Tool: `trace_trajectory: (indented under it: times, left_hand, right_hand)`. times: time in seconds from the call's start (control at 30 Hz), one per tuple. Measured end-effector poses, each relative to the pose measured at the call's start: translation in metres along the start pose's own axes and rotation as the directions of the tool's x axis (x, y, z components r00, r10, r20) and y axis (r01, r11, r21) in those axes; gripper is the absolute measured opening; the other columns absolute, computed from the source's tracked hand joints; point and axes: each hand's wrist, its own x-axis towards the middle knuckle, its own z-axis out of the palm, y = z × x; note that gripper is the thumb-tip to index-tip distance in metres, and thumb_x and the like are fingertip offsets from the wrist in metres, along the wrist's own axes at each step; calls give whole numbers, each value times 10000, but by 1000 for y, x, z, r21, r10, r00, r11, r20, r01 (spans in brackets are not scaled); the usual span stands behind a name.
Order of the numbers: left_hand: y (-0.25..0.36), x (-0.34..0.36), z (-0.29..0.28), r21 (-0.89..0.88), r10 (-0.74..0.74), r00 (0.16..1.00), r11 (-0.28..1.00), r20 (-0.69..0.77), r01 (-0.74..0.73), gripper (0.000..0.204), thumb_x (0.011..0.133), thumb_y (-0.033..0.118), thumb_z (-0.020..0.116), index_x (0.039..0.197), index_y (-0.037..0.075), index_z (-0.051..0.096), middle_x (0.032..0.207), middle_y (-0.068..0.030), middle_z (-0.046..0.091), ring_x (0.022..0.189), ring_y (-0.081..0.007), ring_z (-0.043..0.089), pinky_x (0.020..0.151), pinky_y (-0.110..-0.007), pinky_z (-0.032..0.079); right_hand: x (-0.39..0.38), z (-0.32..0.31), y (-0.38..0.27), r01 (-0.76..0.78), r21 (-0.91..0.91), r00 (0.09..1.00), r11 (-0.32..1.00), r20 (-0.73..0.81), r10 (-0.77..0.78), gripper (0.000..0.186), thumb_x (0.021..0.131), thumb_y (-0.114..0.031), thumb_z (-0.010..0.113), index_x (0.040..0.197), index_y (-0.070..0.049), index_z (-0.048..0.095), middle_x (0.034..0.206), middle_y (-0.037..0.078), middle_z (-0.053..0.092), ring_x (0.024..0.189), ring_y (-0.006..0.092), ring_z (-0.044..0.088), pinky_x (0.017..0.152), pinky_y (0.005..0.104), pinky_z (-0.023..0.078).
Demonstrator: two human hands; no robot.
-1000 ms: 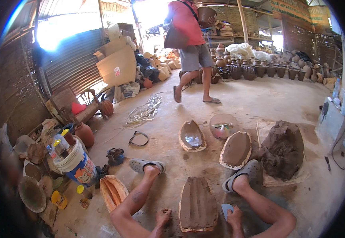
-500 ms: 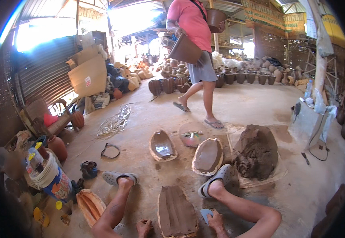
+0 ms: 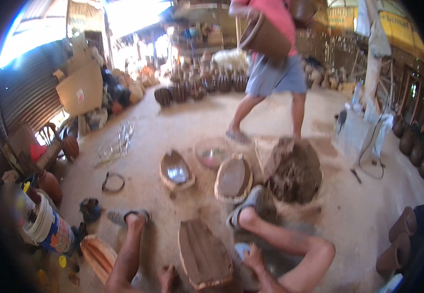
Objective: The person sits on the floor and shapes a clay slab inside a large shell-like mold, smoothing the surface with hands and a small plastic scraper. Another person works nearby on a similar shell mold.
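Between my bare legs lies a long mold lined with wet brown clay [image 3: 204, 254], its surface ridged lengthwise. Just right of it, my right hand [image 3: 254, 257] pinches a light blue scraper [image 3: 241, 250], held apart from the clay. Close to the mold's left side is my left hand [image 3: 166, 277], fingers curled; whether anything is inside them is hidden. Beyond my feet sit two more oval molds: one filled with smooth clay [image 3: 234, 177], the other holding shiny water [image 3: 176, 171]. An orange-brown empty mold [image 3: 98, 256] lies beside my left leg.
A big clay mound [image 3: 294, 171] rests on a sheet past my right foot, near a round basin [image 3: 213, 153]. Another person [image 3: 275, 73] walks beyond, carrying brown pots. At left stands a white bucket [image 3: 51, 227]; brown pots [image 3: 395, 254] stand at right.
The view has turned to the right, so the floor items appear farther left. The other person has stepped rightward with the pots. Both my hands stay beside the clay-lined mold.
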Motion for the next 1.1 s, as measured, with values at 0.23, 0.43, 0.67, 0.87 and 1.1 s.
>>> trace_trajectory:
  times: [0.23,0.43,0.67,0.87,1.1]
  left_hand:
    - [17,-9,-3,-247,-153,983,953,99,173,250,1016,220,733,1039,-29,728,777,-58,692,615,-123,632,553,-276,498]
    - [39,-13,-1,-266,-233,967,930,106,253,248,1030,206,728,1145,-13,732,828,-95,734,648,-141,699,585,-269,536]
    - [62,-10,-3,-185,-329,938,921,104,344,203,1036,175,732,1147,5,736,827,-93,733,649,-146,702,585,-277,544]
    - [69,4,3,-196,-475,874,851,106,487,191,1045,171,721,1046,-20,713,838,-112,738,671,-174,725,545,-298,552]
    - [88,29,7,-140,-678,734,723,43,676,262,1026,170,749,872,-33,686,670,-153,734,522,-185,698,489,-303,536]
  right_hand:
    - [-12,-25,-32,74,100,996,992,-62,-68,345,986,-225,635,1197,46,669,1012,324,743,1018,524,729,906,595,555]
    - [38,-67,-102,251,28,921,968,-315,-229,289,996,-193,644,1141,53,689,1028,309,736,1012,503,717,903,544,554]
    - [257,-90,-214,491,-201,737,848,-423,-527,295,1003,-252,710,1010,42,692,901,270,722,840,474,700,774,542,532]
    - [481,-29,-294,411,-394,766,822,-340,-546,336,957,-278,705,1168,-24,765,1076,256,786,1045,430,762,914,505,597]
    - [659,73,-302,32,-693,958,720,-183,-219,402,873,-219,740,1243,-68,786,1246,228,771,1168,368,752,1000,462,595]
